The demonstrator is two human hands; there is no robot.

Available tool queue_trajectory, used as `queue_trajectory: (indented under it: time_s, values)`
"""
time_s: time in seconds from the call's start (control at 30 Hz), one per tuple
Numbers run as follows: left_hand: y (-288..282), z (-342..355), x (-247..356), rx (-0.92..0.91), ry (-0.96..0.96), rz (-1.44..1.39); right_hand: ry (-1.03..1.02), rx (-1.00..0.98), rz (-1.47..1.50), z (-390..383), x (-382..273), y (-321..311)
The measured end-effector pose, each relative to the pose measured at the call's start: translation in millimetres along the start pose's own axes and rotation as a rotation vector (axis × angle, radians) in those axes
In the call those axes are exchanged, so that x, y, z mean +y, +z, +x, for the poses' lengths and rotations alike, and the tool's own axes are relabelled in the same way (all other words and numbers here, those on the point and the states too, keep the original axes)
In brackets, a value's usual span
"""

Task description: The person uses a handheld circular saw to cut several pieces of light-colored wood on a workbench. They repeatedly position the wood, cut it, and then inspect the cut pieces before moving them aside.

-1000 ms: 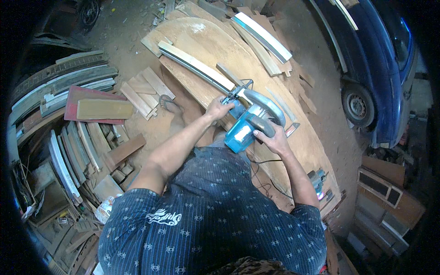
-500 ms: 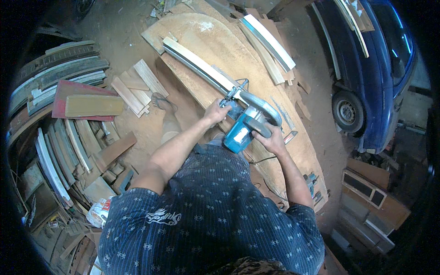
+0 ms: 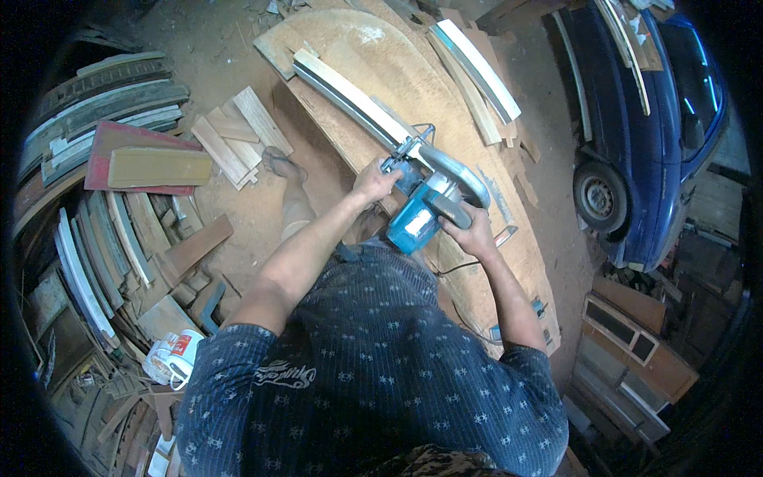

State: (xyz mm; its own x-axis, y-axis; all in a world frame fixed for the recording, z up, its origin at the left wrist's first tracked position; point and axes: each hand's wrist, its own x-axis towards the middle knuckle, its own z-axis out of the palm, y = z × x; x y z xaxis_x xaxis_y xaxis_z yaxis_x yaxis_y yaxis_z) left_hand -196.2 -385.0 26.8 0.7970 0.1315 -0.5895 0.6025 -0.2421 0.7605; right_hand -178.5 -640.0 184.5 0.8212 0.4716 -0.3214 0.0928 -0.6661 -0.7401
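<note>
A teal circular saw (image 3: pixel 415 226) with a grey guard sits at the right end of a long pale board with a dark lengthwise strip (image 3: pixel 350 98) on a plywood worktop (image 3: pixel 373 60). My left hand (image 3: pixel 373 181) grips the saw's front part, its fingers curled by the metal base. My right hand (image 3: pixel 470 232) is closed round the rear handle. A black cord runs down from the saw beside my right forearm. The blade and the cut line are hidden by the saw.
Stacked boards and offcuts (image 3: pixel 111 91) fill the left, with white containers (image 3: pixel 183 358) lower left. My foot (image 3: pixel 280 163) is beside loose planks. A blue car (image 3: pixel 652 159) stands at the right, leaning panels (image 3: pixel 628 350) below it. More strips (image 3: pixel 475 71) lie at the worktop's far side.
The whole scene has shifted in the view as the camera moved, with the saw and both hands slightly higher in frame. Both hands keep their grip, and the saw stays by the board's end.
</note>
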Motion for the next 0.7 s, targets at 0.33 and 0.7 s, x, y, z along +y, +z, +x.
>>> queue_trajectory:
  time_s: [0.33,0.7]
  values:
    - [-36.6,5.0,12.9,-0.076,-0.095,-0.024,0.042,-0.003,0.010,20.2,-13.6,13.7]
    - [-61.8,13.5,8.9,-0.027,-0.071,-0.065,0.065,-0.027,0.000,38.9,-26.9,24.3]
